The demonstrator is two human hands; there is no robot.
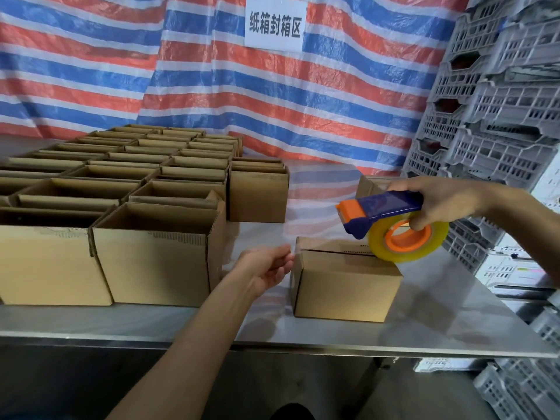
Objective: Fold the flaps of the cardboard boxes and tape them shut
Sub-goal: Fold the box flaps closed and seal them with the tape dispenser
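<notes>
Your right hand (pixel 439 204), at the middle right of the frame, grips the blue and orange tape dispenser (pixel 385 207). Its yellowish tape roll (pixel 409 241) is over the top of the small closed brown cardboard box (pixel 345 286). Your left hand (pixel 266 268) is just beside the left edge of this box; its fingers are blurred, so I cannot tell whether they pinch anything.

left hand (pixel 266 268) fingertips (pixel 286 258) blurred, far box (pixel 368 186) mostly behind right hand (pixel 439 204)

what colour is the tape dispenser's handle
Dark blue with orange parts, on the tape dispenser, head view.
</notes>
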